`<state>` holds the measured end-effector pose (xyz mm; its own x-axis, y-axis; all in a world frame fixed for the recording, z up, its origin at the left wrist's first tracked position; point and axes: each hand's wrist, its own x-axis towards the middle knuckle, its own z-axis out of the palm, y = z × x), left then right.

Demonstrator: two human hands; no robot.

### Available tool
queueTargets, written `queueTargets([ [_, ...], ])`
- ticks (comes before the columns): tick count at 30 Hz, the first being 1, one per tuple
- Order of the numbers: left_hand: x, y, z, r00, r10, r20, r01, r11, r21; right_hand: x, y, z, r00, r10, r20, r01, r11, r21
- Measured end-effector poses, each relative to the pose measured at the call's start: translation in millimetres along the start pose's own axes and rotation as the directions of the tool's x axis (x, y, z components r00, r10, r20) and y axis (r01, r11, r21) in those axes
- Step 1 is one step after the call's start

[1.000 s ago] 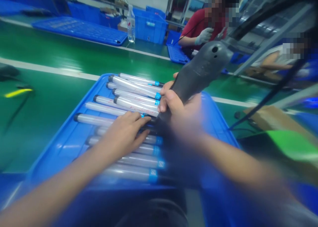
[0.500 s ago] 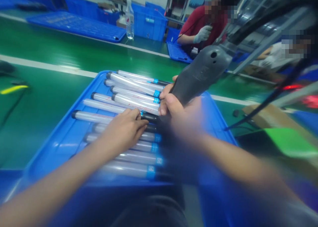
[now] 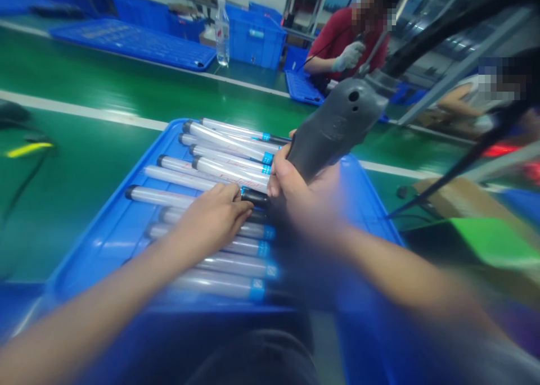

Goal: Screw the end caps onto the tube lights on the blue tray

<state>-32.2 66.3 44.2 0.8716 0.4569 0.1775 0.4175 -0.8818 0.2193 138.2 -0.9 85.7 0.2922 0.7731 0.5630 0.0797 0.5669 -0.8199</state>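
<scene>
My left hand (image 3: 217,213) is closed, with its fingers pinching a clear tube (image 3: 175,178) near its black end (image 3: 254,197). Wrapped in my right hand (image 3: 301,191) is a dark grey corded hand tool (image 3: 333,129), tilted, its thick cable rising to the upper right. The tool's lower end is blurred and lies close to the tube's black end; I cannot tell whether they touch. More clear tubes (image 3: 232,174) with black caps, blue labels and red lettering lie side by side on a blue plastic lid (image 3: 105,244), above and below my left hand.
Across the green floor stand a water bottle (image 3: 222,34), a blue crate (image 3: 261,36) and another blue lid (image 3: 130,42). A person in a red shirt (image 3: 329,39) works beyond the tool. A cardboard box (image 3: 442,196) and a bright green panel (image 3: 489,241) are at the right.
The view has shifted slightly. The tool tilts a little differently, its top slightly lower and further left. My left hand keeps its hold on the tube.
</scene>
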Motion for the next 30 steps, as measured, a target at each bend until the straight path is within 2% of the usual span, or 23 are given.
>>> queueTargets([
  [7, 1, -2, 0.8, 0.999, -0.009, 0.034, 0.008, 1.0, 0.013, 1, 3, 1, 1.0, -0.011, -0.012, 0.012, 0.999, 0.037],
  [12, 2, 0, -1.4, 0.998, -0.015, 0.06, 0.013, 0.999, 0.043, 1, 2, 2, 1.0, 0.0, 0.01, 0.001, 0.999, -0.033],
  [20, 2, -3, 1.5, 1.0, 0.015, 0.014, -0.015, 0.999, 0.032, 0, 11, 10, 0.997, 0.01, -0.079, -0.021, 0.99, -0.136],
  [25, 1, -6, 3.7, 1.0, 0.004, 0.01, -0.004, 1.0, 0.016, 6, 18, 6, 0.996, -0.051, -0.078, 0.043, 0.993, -0.106],
  [27, 0, -5, 3.2, 1.0, -0.003, -0.015, 0.003, 1.0, -0.021, 10, 16, 5, 0.992, -0.088, -0.091, 0.083, 0.995, -0.054],
  [30, -1, -3, 0.5, 0.996, 0.023, -0.081, -0.036, 0.986, -0.161, 14, 9, 9, 0.986, -0.124, -0.108, 0.123, 0.992, -0.011],
])
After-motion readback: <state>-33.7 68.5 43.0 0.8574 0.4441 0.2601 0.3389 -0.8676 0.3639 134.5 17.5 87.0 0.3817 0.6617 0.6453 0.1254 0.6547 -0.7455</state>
